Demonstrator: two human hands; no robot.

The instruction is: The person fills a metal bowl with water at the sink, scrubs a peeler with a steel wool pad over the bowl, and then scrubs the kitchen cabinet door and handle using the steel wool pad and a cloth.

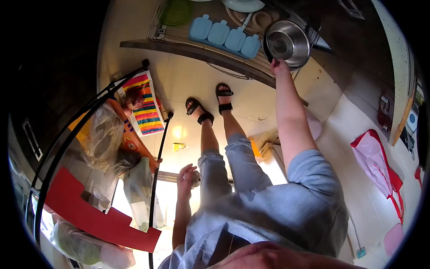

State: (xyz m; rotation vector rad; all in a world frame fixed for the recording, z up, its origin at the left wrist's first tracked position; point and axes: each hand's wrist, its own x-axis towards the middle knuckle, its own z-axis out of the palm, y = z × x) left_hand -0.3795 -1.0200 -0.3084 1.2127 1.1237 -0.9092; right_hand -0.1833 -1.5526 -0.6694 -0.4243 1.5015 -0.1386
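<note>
My right hand (280,67) reaches up to the shelf at the upper right, its fingers closed on the near rim of a shiny metal bowl (291,42). A darker round pan or bowl edge shows behind the metal one. Left of the bowl stands a row of light blue lidded containers (218,32). My left hand (185,177) hangs low beside my left leg, fingers curled round a small, greyish crumpled thing (195,179) that is too small to name.
A black-framed rack at the left holds plastic bags (105,134), a striped bag (145,107) and a red panel (98,215). A pink and red bag (378,163) lies at the right. A small yellow object (179,147) is on the floor near my sandalled feet.
</note>
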